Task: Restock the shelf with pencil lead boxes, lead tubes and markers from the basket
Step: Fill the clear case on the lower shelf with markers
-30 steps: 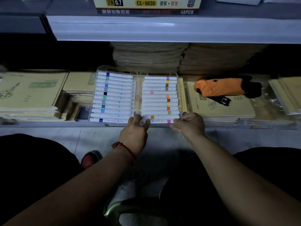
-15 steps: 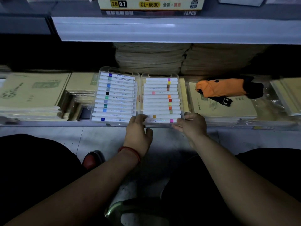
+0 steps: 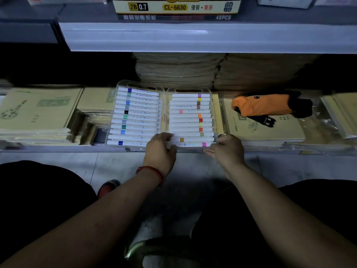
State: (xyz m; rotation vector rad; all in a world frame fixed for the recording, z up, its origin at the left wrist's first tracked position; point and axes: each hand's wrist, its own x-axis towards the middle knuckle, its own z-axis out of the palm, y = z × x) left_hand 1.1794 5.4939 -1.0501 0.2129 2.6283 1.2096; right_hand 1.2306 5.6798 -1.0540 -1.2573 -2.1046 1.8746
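Observation:
Two clear plastic cases of white markers with coloured bands lie side by side on the bottom shelf: the left marker case (image 3: 135,115) and the right marker case (image 3: 191,118). My left hand (image 3: 160,149) rests on the front edge where the two cases meet, fingers curled over the near-left corner of the right case. My right hand (image 3: 226,149) holds the right case's near-right corner, thumb on top. A yellow pencil lead box (image 3: 176,6) marked 2B 0.7 sits on the shelf above.
Stacks of tan notebooks (image 3: 36,111) lie left of the cases, more wrapped ones (image 3: 264,128) to the right with an orange-and-black folded umbrella (image 3: 270,105) on top. Brown paper stacks (image 3: 177,70) fill the back. The upper shelf's edge (image 3: 193,37) overhangs. Grey floor lies below.
Both hands have stayed at the right case's front corners; the left hand's fingers have shifted slightly up onto the case edge. The cases have barely moved.

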